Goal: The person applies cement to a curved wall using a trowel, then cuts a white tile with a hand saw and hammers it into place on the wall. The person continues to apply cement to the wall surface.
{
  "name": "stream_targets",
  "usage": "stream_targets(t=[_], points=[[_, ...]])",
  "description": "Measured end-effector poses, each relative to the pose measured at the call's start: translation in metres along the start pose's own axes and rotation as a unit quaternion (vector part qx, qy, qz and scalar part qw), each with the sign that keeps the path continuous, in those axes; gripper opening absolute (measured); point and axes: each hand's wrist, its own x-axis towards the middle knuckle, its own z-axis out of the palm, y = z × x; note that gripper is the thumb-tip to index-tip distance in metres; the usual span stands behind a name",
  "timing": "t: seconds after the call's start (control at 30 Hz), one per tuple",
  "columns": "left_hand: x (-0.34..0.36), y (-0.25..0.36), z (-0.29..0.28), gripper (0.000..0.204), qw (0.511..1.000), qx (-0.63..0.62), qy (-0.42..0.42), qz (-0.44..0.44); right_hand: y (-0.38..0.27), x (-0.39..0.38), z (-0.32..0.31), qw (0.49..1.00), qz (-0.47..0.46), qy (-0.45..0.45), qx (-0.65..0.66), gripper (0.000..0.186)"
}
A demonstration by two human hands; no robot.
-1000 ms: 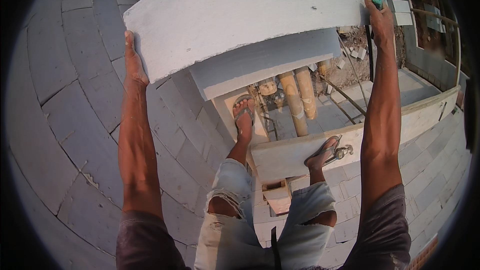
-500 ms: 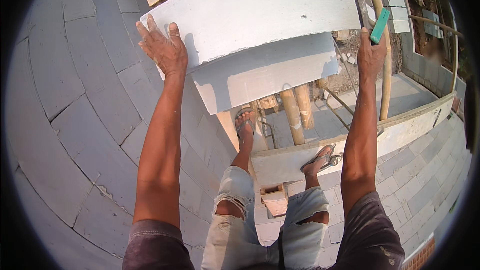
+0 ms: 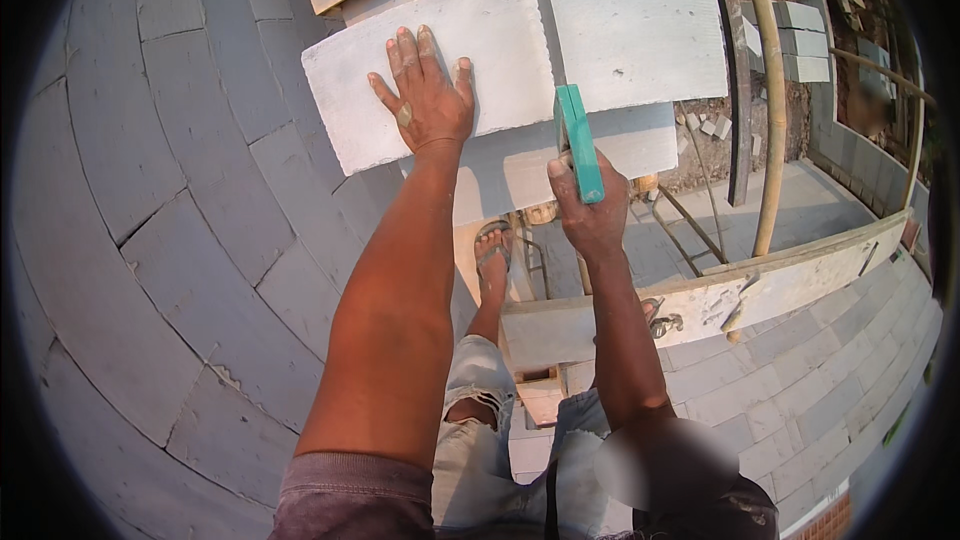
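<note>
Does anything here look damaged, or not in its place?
Yes: the jeans have a ragged hole over the left knee, so look torn. Small pale pieces lie scattered on the ground like scraps. The white block under the left hand shows small pits.

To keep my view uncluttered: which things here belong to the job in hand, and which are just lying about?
In use:
upper block, under the left hand
green-handled saw in the right hand, blade across that block
lower block, seemingly its support

Apparently just lying about:
stacked pale blocks, upper right
hollow pinkish block, lower centre
</note>
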Motion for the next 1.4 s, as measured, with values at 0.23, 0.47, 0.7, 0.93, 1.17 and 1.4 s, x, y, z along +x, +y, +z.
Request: stream_targets(t=[0.23, 0.47, 0.7, 0.93, 1.17, 1.4], points=[[0.000, -0.002, 0.006, 0.066, 1.000, -0.006, 0.018, 0.006, -0.028, 0.084, 0.009, 1.000, 0.010, 0.001, 0.017, 0.032], [0.001, 0.000, 0.009, 0.066, 0.999, -0.011, 0.032, 0.012, -0.005, 0.038, -0.010, 0.997, 0.054, -0.043, 0.014, 0.034], [-0.001, -0.006, 0.011, 0.066, 1.000, -0.002, 0.028, -0.004, 0.037, -0.171, -0.067, 0.994, 0.069, -0.027, -0.082, 0.026], [0.001, 0.000, 0.007, 0.067, 1.000, 0.009, 0.012, -0.007, 0.000, -0.057, -0.027, 0.994, 0.074, 0.051, -0.069, 0.033], [0.001, 0.000, 0.005, 0.067, 1.000, -0.005, -0.004, -0.008, -0.025, -0.024, -0.014, 0.993, 0.070, 0.041, -0.082, 0.037], [-0.003, -0.005, 0.003, 0.069, 1.000, 0.019, -0.004, -0.007, 0.006, -0.183, -0.060, 0.983, 0.139, 0.038, -0.117, 0.022]])
